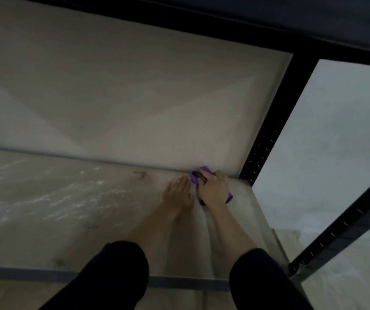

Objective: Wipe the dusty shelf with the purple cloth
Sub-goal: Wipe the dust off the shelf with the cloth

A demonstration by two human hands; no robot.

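- Fingers (217,175) of your right hand (213,187) are bent down over the purple cloth (203,170). They lie close together and grip its folds. Your thumb I cannot make out in the blur.
- Purple cloth lies under this hand, in the back right corner of the shelf (67,198), touching the line where the shelf meets the back wall (112,97). Its edges show in front of your fingertips and also beside your wrist.
- Fingers (183,182) of your left hand (178,192) are straight and pressed together. They lie flat on the shelf with the tips pointing to the back wall. They are just beside the left edge of the cloth; if they touch it, I cannot tell.
- Both your arms come bare out of dark sleeves (112,276) at the bottom of the view and reach forward over the shelf.
- Shelf is a pale board. Its left part carries whitish streaks, and a small dark mark (139,174) sits near the back edge, to the left of your left hand.
- Black metal post (266,135) with a row of small holes stands at the corner, just to the right of the cloth.
- Second black bar (336,231) with holes runs slanted at the lower right, and a dark beam (202,25) crosses the top.
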